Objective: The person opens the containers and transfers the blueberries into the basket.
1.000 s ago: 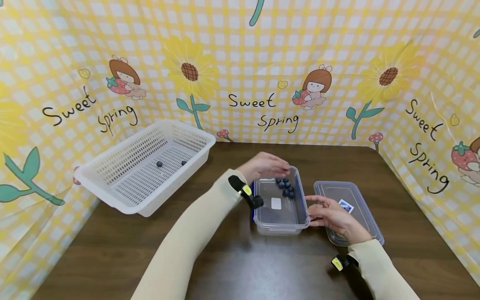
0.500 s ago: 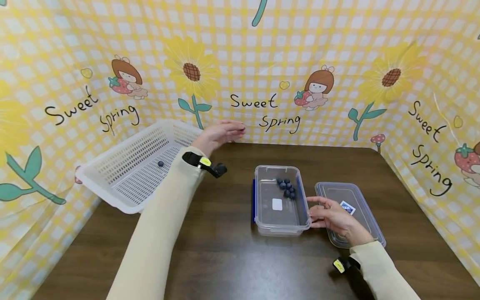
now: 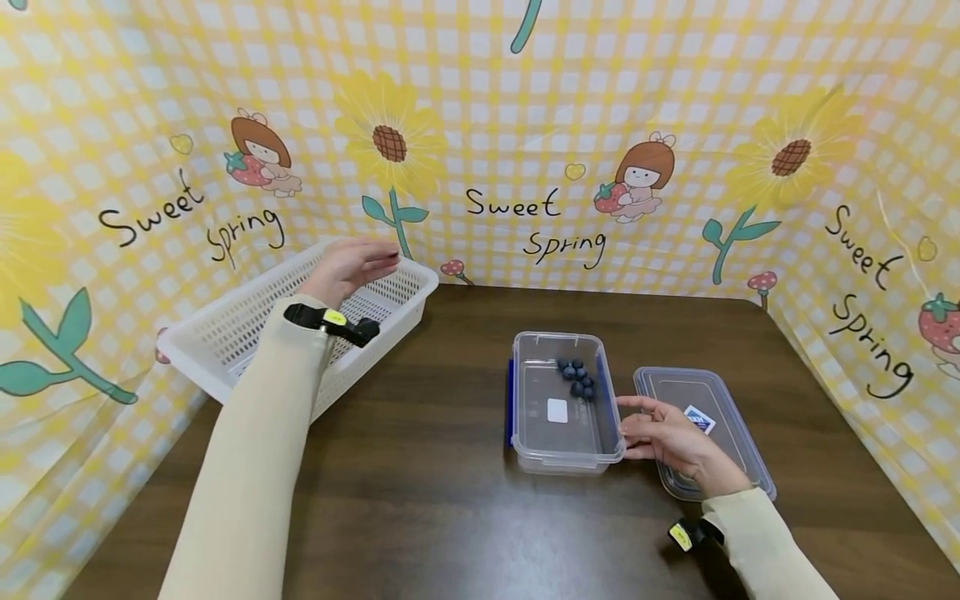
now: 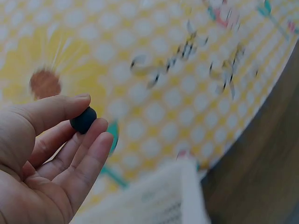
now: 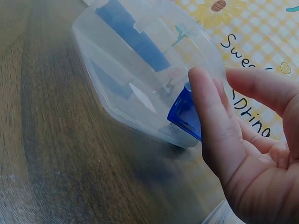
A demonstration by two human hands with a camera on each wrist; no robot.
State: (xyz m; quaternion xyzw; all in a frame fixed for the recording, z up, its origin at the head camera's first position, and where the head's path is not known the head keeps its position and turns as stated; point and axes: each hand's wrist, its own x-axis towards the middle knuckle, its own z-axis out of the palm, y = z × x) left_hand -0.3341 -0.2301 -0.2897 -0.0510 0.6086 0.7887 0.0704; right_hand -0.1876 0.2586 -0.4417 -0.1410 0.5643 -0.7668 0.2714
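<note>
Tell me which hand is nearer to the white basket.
Left. The left hand, pinching a blueberry, hovers over the white basket. The right hand rests far off beside the clear container, over its lid.

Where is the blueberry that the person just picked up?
In the left wrist view the blueberry is pinched between thumb and fingertips of the left hand, which the head view shows above the white basket at the table's left.

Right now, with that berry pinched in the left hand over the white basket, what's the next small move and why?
Probably lower the left hand a little and let the blueberry go: it is pinched between thumb and fingers, and the hand is already above the white basket. The right hand touches the clear container, steadying it.
</note>
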